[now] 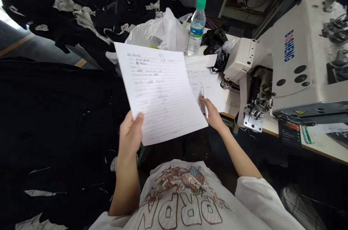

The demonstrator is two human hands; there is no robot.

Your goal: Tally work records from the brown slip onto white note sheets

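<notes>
My left hand (131,134) grips the lower left corner of a lined sheet of paper (160,88) with handwriting, held up and tilted in front of me. My right hand (211,112) is partly behind that sheet and is closed on a white pen (204,99), whose tip rests on a second written sheet (203,81) lying on the table. A white industrial sewing machine (296,59) stands just right of my right hand.
A water bottle with a green cap (197,27), a white plastic bag (160,32) and a black plastic bag (216,43) sit at the back of the table (323,143). Dark fabric (54,114) covers the left side, with piled garments (89,5) beyond.
</notes>
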